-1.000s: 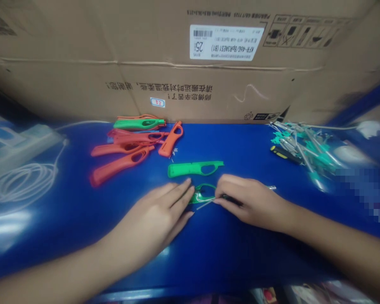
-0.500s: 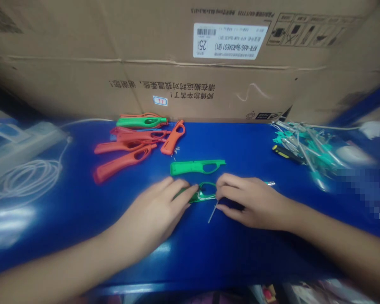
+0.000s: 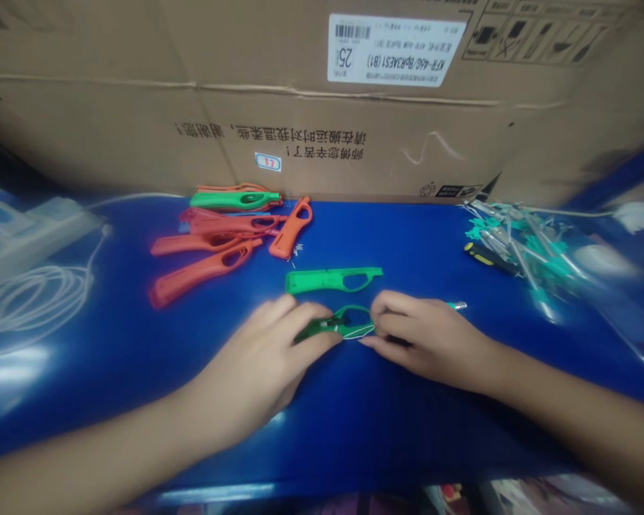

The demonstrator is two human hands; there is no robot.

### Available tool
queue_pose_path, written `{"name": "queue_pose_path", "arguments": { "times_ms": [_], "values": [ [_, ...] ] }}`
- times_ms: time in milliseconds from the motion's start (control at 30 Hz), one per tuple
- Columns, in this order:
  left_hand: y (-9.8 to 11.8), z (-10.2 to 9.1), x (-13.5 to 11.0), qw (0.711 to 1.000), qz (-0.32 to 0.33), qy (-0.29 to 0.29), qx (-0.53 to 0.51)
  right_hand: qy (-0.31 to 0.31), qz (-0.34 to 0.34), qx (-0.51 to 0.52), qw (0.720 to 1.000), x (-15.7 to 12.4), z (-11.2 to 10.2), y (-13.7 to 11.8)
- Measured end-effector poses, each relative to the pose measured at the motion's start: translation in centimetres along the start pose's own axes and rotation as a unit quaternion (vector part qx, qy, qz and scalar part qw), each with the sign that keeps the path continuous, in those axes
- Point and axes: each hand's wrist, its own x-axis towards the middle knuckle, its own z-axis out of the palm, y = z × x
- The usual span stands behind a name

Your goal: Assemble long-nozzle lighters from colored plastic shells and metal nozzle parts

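My left hand [image 3: 284, 340] is closed round the handle end of an open green lighter shell half [image 3: 348, 330], its thumb pressing the near edge. A thin white wire [image 3: 360, 332] runs along the shell's lower edge toward the right fingers. My right hand [image 3: 421, 332] is closed at the shell's narrow end, fingertips on it; exactly what they pinch there is hidden. Beyond that hand a metal tip with a teal part [image 3: 458, 305] sticks out. Another green shell half [image 3: 333, 280] lies just behind, touched by neither hand.
Red and orange lighter shells [image 3: 207, 272] lie in a pile at the left, near small loose pins [image 3: 296, 250]. At the right are metal tubes with teal parts [image 3: 537, 250] and a black-yellow screwdriver handle [image 3: 486, 257]. A cardboard wall [image 3: 139, 157] closes the back; a coiled white cable [image 3: 48, 307] lies left.
The thin stick-like piece below my right fingers no longer shows. My left thumb has slid right along the shell, and the white wire now lies nearer its lower edge.
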Motion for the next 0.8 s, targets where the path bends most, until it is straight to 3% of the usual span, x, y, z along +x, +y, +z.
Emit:
{"name": "queue_pose_path", "arguments": {
  "times_ms": [800],
  "values": [
    [-0.11, 0.3, 0.35, 1.0, 0.003, 0.015, -0.007, 0.022, 0.045, 0.063, 0.997, 0.33, 0.06, -0.29]
  ]
}}
